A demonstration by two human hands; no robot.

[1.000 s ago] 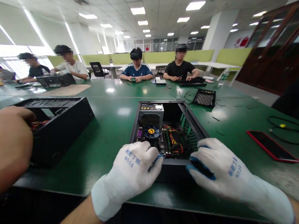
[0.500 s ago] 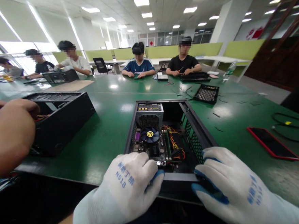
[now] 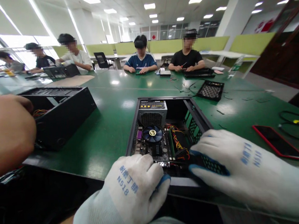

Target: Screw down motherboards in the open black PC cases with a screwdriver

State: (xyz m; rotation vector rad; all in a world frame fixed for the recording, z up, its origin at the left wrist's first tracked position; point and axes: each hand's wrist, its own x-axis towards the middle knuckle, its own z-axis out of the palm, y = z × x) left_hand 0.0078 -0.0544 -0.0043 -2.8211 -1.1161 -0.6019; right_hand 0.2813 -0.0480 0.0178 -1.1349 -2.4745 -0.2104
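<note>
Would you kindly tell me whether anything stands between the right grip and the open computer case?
Nothing visible stands between them: the right grip is at the near right corner of the computer case. The red-edged phone lies farther right, out of the way.

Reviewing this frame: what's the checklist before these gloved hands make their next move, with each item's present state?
1. Case open, insides exposed: ok, fan and power supply show.
2. Left hand at the near left corner: ok.
3. Left fingertips free of small parts: cannot tell, they are hidden.
4. Right hand at the near right corner: ok, thumb and fingers apart.
5. Case fully supported by the table: cannot tell, the hands hide its near underside.
6. Red-edged phone clear of the case: ok.
</note>
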